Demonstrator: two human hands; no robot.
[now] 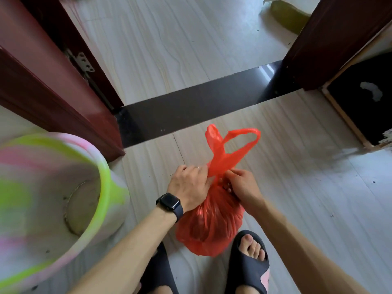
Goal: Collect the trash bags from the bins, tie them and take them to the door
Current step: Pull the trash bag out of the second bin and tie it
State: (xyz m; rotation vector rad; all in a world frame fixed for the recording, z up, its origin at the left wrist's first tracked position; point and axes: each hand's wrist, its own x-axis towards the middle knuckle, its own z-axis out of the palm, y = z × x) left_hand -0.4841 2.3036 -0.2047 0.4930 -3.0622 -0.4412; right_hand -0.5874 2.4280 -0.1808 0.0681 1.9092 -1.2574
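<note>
Two hands work at the neck of the red trash bag point(212, 225), which sits low between the person's dark slippers point(250, 257). Whether it rests on the floor point(297, 187) or hangs just above it cannot be told. The left hand point(188, 187), with a watch point(169, 203) on its wrist, has its fingers curled round the gathered plastic on the nine o'clock side of the neck. The right hand point(241, 187) pinches the plastic on the three o'clock side. Gripping so close together likely keeps the mouth bunched shut so nothing spills while a knot is made.

Above the hands, toward twelve o'clock, the bag's handles point(233, 149) stand up as loose loops, one open and wide, the other twisted. They appear free for crossing and pulling, so the tie seems under way and not finished.

At nine o'clock from the bag stands the pastel bin point(110, 181), with no liner in it and its bare bottom showing, which suggests this bag came from it. At twelve o'clock the dark threshold point(191, 107) runs between maroon door frames point(53, 92), so the carry to the door looks short once the knot holds.
</note>
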